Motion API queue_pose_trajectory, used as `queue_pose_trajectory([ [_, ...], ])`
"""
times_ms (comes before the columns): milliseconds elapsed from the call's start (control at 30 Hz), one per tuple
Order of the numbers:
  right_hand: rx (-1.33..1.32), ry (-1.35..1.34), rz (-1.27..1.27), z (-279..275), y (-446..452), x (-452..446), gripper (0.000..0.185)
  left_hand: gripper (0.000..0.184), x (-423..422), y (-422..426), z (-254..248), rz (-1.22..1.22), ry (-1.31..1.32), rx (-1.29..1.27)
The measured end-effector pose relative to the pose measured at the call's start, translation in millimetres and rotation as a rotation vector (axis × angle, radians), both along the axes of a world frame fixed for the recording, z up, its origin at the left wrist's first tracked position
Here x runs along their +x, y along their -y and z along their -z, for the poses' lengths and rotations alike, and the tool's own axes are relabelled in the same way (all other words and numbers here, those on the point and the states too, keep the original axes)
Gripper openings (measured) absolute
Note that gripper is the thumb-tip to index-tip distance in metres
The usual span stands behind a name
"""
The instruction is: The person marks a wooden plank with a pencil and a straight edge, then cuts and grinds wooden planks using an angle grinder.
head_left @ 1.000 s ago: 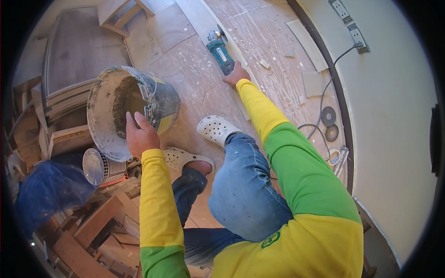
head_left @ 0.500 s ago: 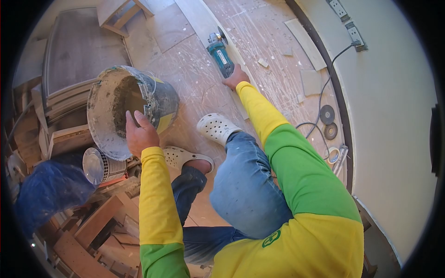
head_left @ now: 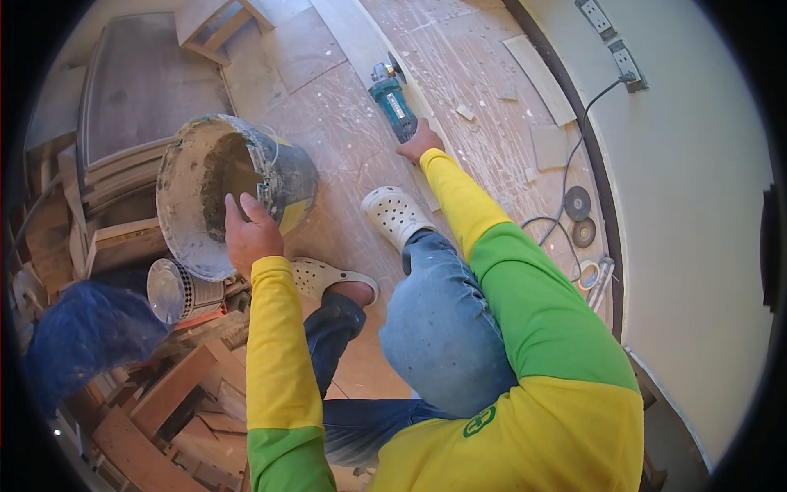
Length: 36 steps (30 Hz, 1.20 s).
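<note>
My right hand [head_left: 422, 141] is wrapped round the rear of a teal angle grinder [head_left: 393, 107]. The grinder's disc end points away from me, over a long pale board [head_left: 358, 37] on the floor. My left hand [head_left: 252, 235] holds nothing, its fingers stretched out and apart in front of the mouth of a dirty bucket [head_left: 288, 176]. Whether it touches the rim cannot be made out. The bucket lies tipped toward me, with dried grey residue inside. My white clogs [head_left: 395, 215] are on and above the floor between the two hands.
A power cord [head_left: 584, 123] runs from a wall outlet [head_left: 627, 66] down to the floor at right. Two grinding discs [head_left: 578, 202], a tape roll [head_left: 588, 275] and tile offcuts [head_left: 548, 148] lie there. Left are a can [head_left: 176, 291], a blue plastic bag [head_left: 90, 328] and wood scraps [head_left: 172, 389].
My forward foot and knee have shifted to the right, the clog slightly up the view. The grinder has shifted slightly toward me with my right hand. My left hand stays almost in place.
</note>
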State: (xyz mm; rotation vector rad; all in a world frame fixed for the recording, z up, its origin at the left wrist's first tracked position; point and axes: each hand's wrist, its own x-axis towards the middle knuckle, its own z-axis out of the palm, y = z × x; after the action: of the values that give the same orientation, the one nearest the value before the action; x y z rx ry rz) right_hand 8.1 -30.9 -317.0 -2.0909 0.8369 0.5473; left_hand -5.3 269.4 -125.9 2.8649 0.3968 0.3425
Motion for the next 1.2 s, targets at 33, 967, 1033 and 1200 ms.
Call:
queue_pose_trajectory([
  [33,0.000,0.000,0.001,1.5,0.3,-1.0,0.088,0.060,0.0,-0.5,0.7,0.001,0.000,0.000],
  [967,-0.043,0.015,0.021,3.3,-5.0,-37.6,0.086,0.062,-0.1,-1.0,1.4,-0.004,-0.005,0.016],
  [1033,-0.037,-0.001,0.017,2.5,-5.3,-38.9,0.085,0.062,-0.1,-0.7,1.3,-0.007,-0.004,0.020],
  [1200,-0.029,0.002,0.018,4.1,-5.5,-44.3,0.082,0.062,-0.3,0.7,-0.4,-0.020,-0.015,0.017],
])
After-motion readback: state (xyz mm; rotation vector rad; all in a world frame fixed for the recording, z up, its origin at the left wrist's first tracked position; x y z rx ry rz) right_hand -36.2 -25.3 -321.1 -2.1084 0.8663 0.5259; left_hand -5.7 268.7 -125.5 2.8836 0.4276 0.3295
